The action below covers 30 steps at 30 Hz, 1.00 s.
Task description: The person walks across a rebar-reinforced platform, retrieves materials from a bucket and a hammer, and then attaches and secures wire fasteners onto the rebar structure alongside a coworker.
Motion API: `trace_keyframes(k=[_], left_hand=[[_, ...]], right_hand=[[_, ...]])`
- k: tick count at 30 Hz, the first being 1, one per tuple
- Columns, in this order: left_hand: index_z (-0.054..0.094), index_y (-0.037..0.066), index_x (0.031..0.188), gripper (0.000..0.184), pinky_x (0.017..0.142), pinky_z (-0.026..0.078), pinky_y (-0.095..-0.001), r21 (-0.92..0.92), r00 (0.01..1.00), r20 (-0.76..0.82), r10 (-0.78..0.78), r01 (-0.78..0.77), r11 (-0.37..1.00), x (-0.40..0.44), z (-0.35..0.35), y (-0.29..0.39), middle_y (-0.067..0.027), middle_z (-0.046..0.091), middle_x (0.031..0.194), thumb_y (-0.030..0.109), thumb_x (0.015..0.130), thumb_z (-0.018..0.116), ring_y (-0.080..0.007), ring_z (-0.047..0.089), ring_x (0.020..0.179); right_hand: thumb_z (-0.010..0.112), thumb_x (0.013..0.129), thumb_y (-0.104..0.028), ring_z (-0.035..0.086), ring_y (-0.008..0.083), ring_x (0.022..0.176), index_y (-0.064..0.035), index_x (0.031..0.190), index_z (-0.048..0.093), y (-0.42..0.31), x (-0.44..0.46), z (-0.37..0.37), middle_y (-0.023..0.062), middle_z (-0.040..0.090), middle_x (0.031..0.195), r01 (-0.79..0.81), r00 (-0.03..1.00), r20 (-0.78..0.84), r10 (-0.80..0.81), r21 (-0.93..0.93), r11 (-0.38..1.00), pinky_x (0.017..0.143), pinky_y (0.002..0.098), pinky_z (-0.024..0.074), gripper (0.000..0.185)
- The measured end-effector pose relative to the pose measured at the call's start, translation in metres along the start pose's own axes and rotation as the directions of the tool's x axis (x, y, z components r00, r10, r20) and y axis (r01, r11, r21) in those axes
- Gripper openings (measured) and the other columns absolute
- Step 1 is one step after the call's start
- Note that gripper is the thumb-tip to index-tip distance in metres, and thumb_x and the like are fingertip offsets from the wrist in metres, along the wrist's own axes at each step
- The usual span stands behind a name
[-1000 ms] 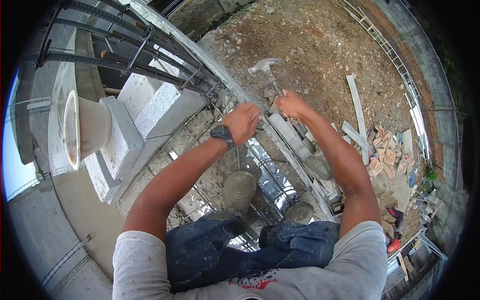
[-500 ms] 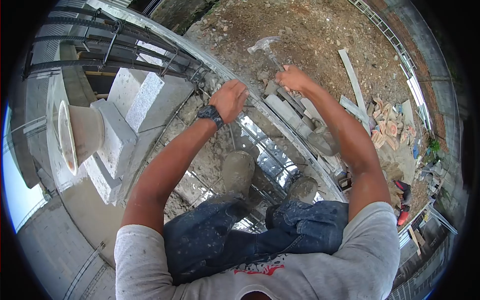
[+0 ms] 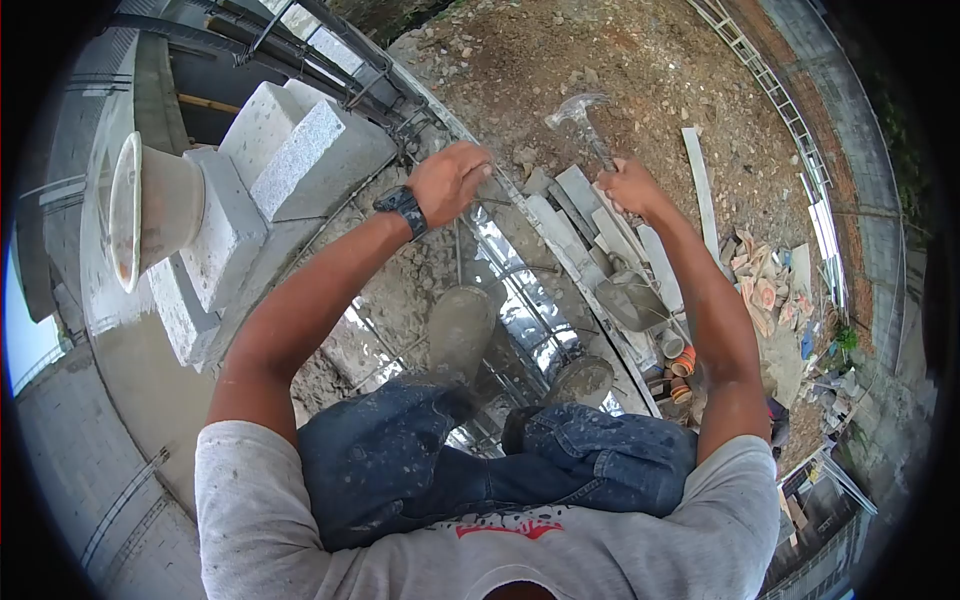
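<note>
My right hand is wrapped round the handle of a claw hammer, whose metal head is raised over the outer side of a long form board. My left hand, with a dark watch on the wrist, is closed at the inner edge of that board. Its fingertips are pinched together, and anything between them is hidden or too small to make out. Steel rebar and wet, shiny gaps show below the hands. Mud-covered boots stand among the bars.
Pale concrete blocks are stacked at the left, with a mortar-stained bucket beside them. Rebar sticks out at the upper left. Loose planks and a grey bucket lie beyond the form board. Rubble covers the ground. Someone is partly hidden behind my right arm.
The hammer and my right hand have moved right and down in view, farther from my left hand. My left hand stays closed by the board. The whole view has shifted slightly.
</note>
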<state>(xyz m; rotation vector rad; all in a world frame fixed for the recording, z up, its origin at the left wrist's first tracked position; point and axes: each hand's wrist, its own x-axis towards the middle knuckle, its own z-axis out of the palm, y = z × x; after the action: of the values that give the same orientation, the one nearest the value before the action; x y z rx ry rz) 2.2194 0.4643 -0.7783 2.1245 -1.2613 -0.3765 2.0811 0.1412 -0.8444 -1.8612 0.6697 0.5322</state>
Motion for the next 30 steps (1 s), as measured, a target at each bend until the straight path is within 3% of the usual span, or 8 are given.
trace_keyframes(k=[6,9,14,17,21,24,28,30], left_hand=[[0.067,0.007,0.115,0.02,0.076,0.055,-0.046,0.026,0.955,0.255,-0.151,0.149,0.988,-0.084,-0.053,0.006,-0.0189,0.073,0.099,0.016,0.099,0.06,-0.0392,0.07,0.089],[0.066,0.007,0.116,0.022,0.076,0.055,-0.0456,0.111,0.865,0.334,-0.374,0.358,0.927,-0.121,-0.045,-0.002,-0.0174,0.073,0.099,0.019,0.098,0.062,-0.0388,0.07,0.09],[0.055,0.003,0.105,0.013,0.075,0.052,-0.0498,-0.061,0.942,0.145,-0.302,0.313,0.948,-0.13,-0.002,-0.029,-0.0212,0.068,0.081,0.013,0.097,0.051,-0.044,0.067,0.082],[0.056,0.004,0.104,0.018,0.074,0.051,-0.0505,0.038,0.914,0.153,-0.377,0.376,0.926,-0.117,0.002,-0.026,-0.0218,0.067,0.081,0.02,0.097,0.05,-0.044,0.067,0.081],[0.063,0.005,0.104,0.034,0.072,0.051,-0.0484,0.167,0.872,0.234,-0.429,0.398,0.902,-0.097,0.012,-0.016,-0.0207,0.068,0.081,0.038,0.097,0.059,-0.0415,0.067,0.079],[0.068,0.006,0.102,0.035,0.072,0.052,-0.0444,-0.056,0.909,0.257,-0.328,0.353,0.934,-0.088,0.028,-0.02,-0.019,0.069,0.082,0.04,0.096,0.064,-0.0362,0.068,0.079],[0.07,0.004,0.099,0.024,0.074,0.052,-0.0389,-0.11,0.914,0.322,-0.249,0.297,0.949,-0.086,0.026,-0.022,-0.0166,0.07,0.085,0.028,0.096,0.068,-0.0281,0.067,0.078],[0.07,0.003,0.099,0.023,0.073,0.051,-0.0369,-0.157,0.894,0.326,-0.307,0.371,0.915,-0.091,0.018,-0.019,-0.0141,0.07,0.084,0.025,0.097,0.068,-0.0234,0.065,0.077]], right_hand=[[0.062,0.087,-0.022,0.065,0.0401,0.086,0.009,0.107,0.061,0.014,-0.04,-0.002,0.0285,0.066,0.09,0.18,0.983,0.027,-0.179,-0.251,0.951,0.084,0.0459,0.0496,0.037],[0.061,0.088,-0.022,0.065,0.0453,0.098,0.0095,0.113,0.062,0.01,-0.058,-0.002,0.0318,0.067,0.102,0.169,0.985,0.09,-0.149,-0.28,0.945,0.09,0.0471,0.0487,0.04],[0.06,0.086,-0.021,0.062,0.0509,0.108,0.0099,0.117,0.061,0.03,-0.053,0.001,0.0364,0.065,0.111,0.199,0.979,0.126,-0.162,-0.404,0.893,0.095,0.0496,0.048,0.043],[0.059,0.086,-0.021,0.062,0.0505,0.11,0.0098,0.119,0.061,0.029,-0.056,0.002,0.0367,0.064,0.114,0.112,0.989,0.14,-0.058,-0.422,0.9,0.098,0.0486,0.0478,0.045],[0.059,0.086,-0.02,0.062,0.0503,0.111,0.0112,0.12,0.061,0.029,-0.063,0.003,0.0374,0.065,0.113,0.146,0.989,0.07,-0.128,-0.445,0.883,0.1,0.0485,0.0476,0.047],[0.059,0.086,-0.02,0.063,0.0502,0.11,0.0119,0.12,0.06,0.021,-0.073,0.005,0.0382,0.065,0.112,0.165,0.985,0.034,-0.168,-0.448,0.879,0.1,0.0487,0.0478,0.046],[0.06,0.085,-0.019,0.064,0.0498,0.11,0.0114,0.12,0.061,0.023,-0.077,0.0,0.0384,0.065,0.111,0.166,0.985,0.037,-0.168,-0.457,0.874,0.099,0.0493,0.0483,0.046],[0.061,0.085,-0.019,0.064,0.0496,0.109,0.0108,0.119,0.061,0.032,-0.075,-0.005,0.0377,0.065,0.111,0.151,0.988,0.038,-0.151,-0.465,0.872,0.097,0.0496,0.0488,0.045]])
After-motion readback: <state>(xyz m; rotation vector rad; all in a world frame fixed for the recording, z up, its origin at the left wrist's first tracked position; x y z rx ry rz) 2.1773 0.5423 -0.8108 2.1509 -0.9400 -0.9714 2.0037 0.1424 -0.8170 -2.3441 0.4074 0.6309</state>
